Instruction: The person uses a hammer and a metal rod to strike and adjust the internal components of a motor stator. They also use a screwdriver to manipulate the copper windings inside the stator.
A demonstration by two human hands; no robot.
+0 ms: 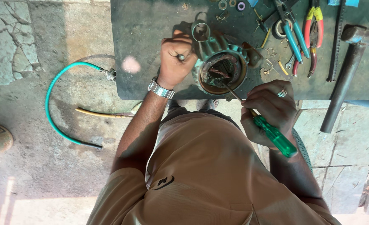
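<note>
A teal motor housing (220,62) with copper windings showing inside stands at the near edge of a dark workbench (151,37). My left hand (175,58), with a metal watch on its wrist, grips the housing's left side. My right hand (272,110), wearing a ring, holds a green-handled screwdriver (278,139). Its metal shaft points up-left, with the tip inside the housing's open end.
Blue-handled and red-handled pliers (307,33), a hammer (345,79), washers and small parts lie on the bench to the right. A green hose (53,104) and a yellow tube (101,113) lie on the cracked concrete floor at the left.
</note>
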